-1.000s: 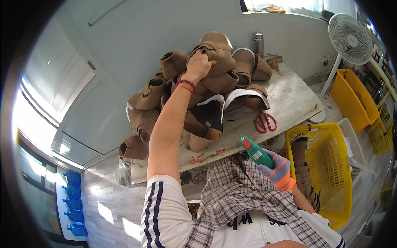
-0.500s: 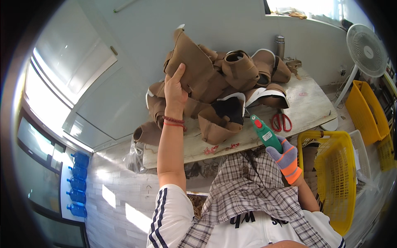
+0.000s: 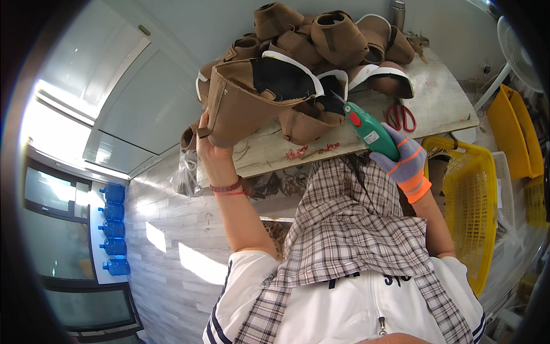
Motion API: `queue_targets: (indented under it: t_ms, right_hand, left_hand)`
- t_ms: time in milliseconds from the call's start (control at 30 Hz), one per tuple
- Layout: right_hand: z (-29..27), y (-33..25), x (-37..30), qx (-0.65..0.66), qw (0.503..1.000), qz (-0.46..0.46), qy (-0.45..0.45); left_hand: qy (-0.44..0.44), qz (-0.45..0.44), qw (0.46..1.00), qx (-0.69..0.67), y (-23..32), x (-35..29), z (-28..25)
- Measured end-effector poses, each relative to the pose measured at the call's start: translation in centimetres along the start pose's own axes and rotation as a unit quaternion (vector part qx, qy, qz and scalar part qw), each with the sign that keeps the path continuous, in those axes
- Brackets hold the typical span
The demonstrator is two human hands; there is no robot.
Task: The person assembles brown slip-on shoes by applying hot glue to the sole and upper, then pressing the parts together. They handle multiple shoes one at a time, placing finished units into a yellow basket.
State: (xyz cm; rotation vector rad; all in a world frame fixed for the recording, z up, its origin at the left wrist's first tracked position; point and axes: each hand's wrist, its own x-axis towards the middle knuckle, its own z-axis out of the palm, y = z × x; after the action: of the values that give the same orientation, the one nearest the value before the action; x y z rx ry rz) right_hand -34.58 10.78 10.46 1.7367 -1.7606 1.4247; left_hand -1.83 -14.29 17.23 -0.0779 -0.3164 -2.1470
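Observation:
My bare left hand [image 3: 213, 148] grips a brown shoe upper [image 3: 243, 112] by its lower left side, raised above the table. Its black lining and white edging face upward, and most of my fingers are hidden behind it. In my right hand [image 3: 408, 157], gloved in grey and orange, is a green handheld tool [image 3: 369, 133] with a red button and a thin pointed tip. That tip points up and left, near the white-edged end of the held upper; whether they touch I cannot tell. Behind them lies a pile of similar brown uppers [image 3: 341, 40].
Red-handled scissors [image 3: 401, 118] lie on the worn table [image 3: 441, 103], right of the tool. A yellow basket [image 3: 472, 212] stands beside my right arm. A metal flask [image 3: 397, 14] and a white fan [image 3: 518, 51] are at the back right. Blue water bottles [image 3: 114, 229] line the left.
My left hand has drawn the shoe upper off the pile, nearer and lower, and turned its lined opening upward. The tool has risen slightly toward it. My view has tilted downward.

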Motion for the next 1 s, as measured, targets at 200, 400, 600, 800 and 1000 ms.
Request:
queue_targets:
  t_ms: [200,400,600,800,1000]
  right_hand:
    - [-0.3,-0.2,0.2,-0.026,0.999,-0.016,-0.024]
    - [-0.1,0.8,-3.9,0.081,0.986,0.13,-0.064]
    - [0.0,1.1,-6.3,0.185,0.945,0.249,-0.107]
    - [0.0,0.7,-6.9,0.21,0.927,0.287,-0.121]
    - [-0.9,1.2,-7.3,0.248,0.889,0.369,-0.107]
  left_hand:
    - [0.002,0.028,0.998,0.052,-0.1,-2.4,1.3]
    - [-0.026,0.283,0.85,0.443,-4.7,-0.3,11.6]
    - [-0.159,0.183,0.651,0.719,-5.6,15.1,17.3]
    - [-0.133,0.379,0.301,0.865,-12.7,28.7,11.0]
    - [-0.129,0.548,0.146,0.814,-14.2,31.9,7.7]
